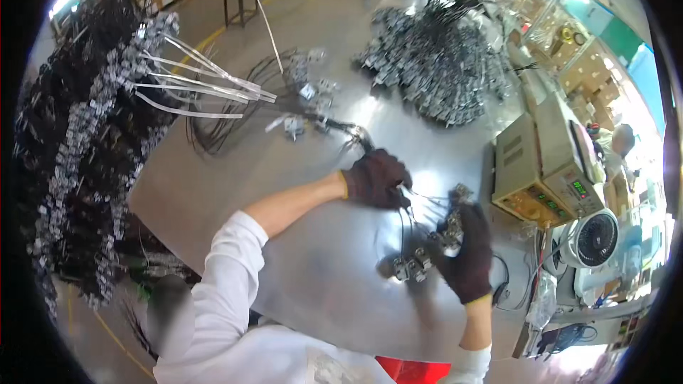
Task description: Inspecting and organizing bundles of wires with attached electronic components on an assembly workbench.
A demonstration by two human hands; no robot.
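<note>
Both my hands wear dark gloves with yellow cuffs. My left hand point(377, 179) is closed in mid-table around thin black cables point(364, 141) that trail from its far side. Fine strands also run from its fingers toward my right hand point(466, 252). That hand is curled at a cluster of small silvery metal connectors point(451, 229) on the cable ends; its fingertips are partly hidden. Just left of it, more connectors point(411, 267) hang close to the metal tabletop point(320, 270). Beyond my left hand lie loose black cables with silvery ends point(293, 126).
A large heap of connector-ended cables point(441, 64) covers the far right of the table. Dense cable bundles point(78, 156) hang at the left, with white strips point(206, 85) reaching over the table. A beige instrument point(544, 163) and a small fan point(594, 238) stand at the right.
</note>
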